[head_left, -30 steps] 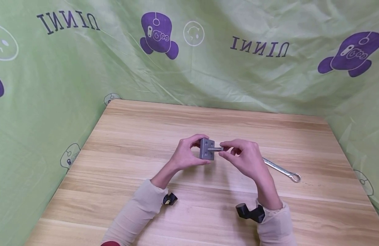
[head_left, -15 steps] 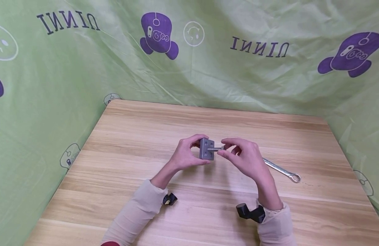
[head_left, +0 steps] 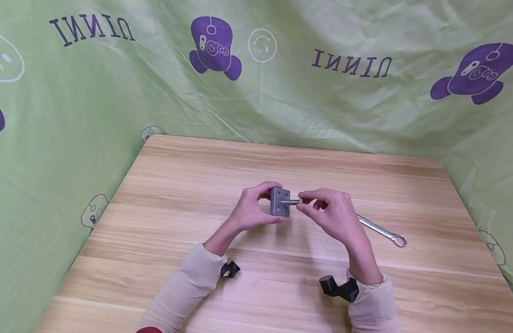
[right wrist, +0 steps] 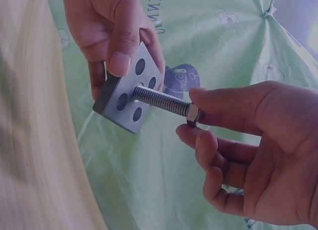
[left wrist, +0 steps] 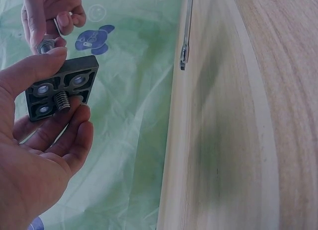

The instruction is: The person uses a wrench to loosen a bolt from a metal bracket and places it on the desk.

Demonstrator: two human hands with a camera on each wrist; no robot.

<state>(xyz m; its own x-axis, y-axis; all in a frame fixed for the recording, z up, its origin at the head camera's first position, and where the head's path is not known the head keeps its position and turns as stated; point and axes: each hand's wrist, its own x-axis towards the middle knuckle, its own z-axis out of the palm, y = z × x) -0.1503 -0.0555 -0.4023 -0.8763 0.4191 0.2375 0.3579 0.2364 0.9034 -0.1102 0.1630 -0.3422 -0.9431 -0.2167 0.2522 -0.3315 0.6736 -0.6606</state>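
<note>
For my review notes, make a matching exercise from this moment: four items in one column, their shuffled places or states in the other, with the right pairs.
Items
1. left hand
2. right hand
3. bolt
4. wrench

Places and states
A. lies on the table
B. passes through the middle of the plate
C. grips the plate by its edges
D. pinches the bolt's head

Pairs: 1-C; 2-D; 3-B; 4-A

table (head_left: 223, 162): pale wood-grain | on it: silver wrench (head_left: 380, 229), partly hidden

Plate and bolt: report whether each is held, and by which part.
The left grip holds the plate by opposite edges; the right grip pinches the bolt by its head.
</note>
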